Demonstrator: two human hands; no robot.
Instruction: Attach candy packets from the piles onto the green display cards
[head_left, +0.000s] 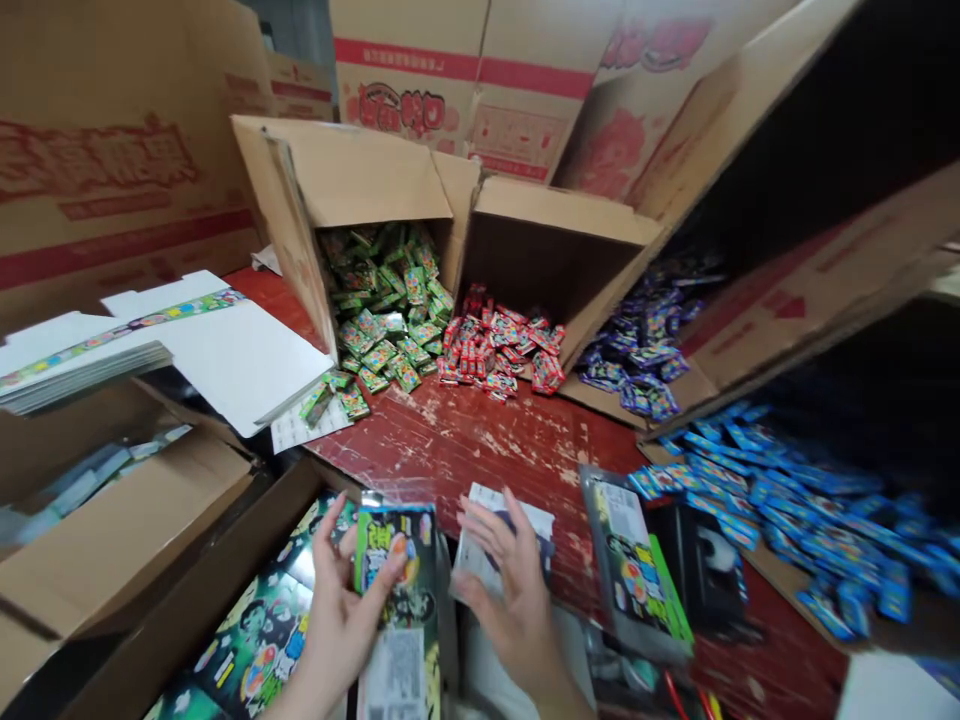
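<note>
My left hand (pixel 341 610) grips a flat black-and-green printed pack (pixel 414 605), its thumb pressed on the front. A pale label with printing covers the pack's lower part. Just right of it my right hand (pixel 510 600) is raised with the fingers apart, and I see nothing held in it. Behind those fingers lies a pale printed sheet or packet (pixel 536 520), partly hidden. To the left, an open carton (pixel 225 560) holds several similar black-and-green packs (pixel 259 625). A similar pack in a clear sleeve (pixel 630 560) lies on the red table (pixel 480 440) to the right.
Tipped cartons spill small green packets (pixel 397 350), red packets (pixel 502 345), purple packets (pixel 637 350) and blue packets (pixel 780 500). White card sheets (pixel 240 350) are stacked at left, above another open carton (pixel 172 500). A black device (pixel 705 560) stands beside the sleeved pack.
</note>
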